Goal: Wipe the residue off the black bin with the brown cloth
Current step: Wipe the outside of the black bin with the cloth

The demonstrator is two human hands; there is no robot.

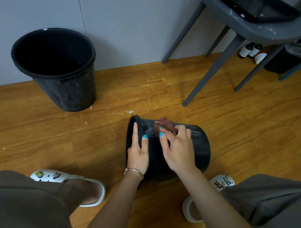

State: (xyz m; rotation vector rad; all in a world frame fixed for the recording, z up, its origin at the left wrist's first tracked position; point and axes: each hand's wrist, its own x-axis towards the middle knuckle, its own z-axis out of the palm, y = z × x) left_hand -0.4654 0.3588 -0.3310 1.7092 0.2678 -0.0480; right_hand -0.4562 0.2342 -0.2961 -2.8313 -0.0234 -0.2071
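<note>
Down on the wooden plank floor (161,86), our small black plastic bin (199,142) lies tipped on its side between our two white clogs (90,184), its mouth turned to the left. Our left hand (138,152) steadies that bin at the rim, fingers straight along the edge and the thumb laid on the outer wall. Our right hand (178,148) pinches the crumpled brown cloth (166,126) in curled fingers and presses it against the bin's upper side, just right of the rim. Beyond the bin, toward the grey wall, a larger black bucket (56,68) stands upright. A grey chair (248,27) stands beyond the bin to the right.
</note>
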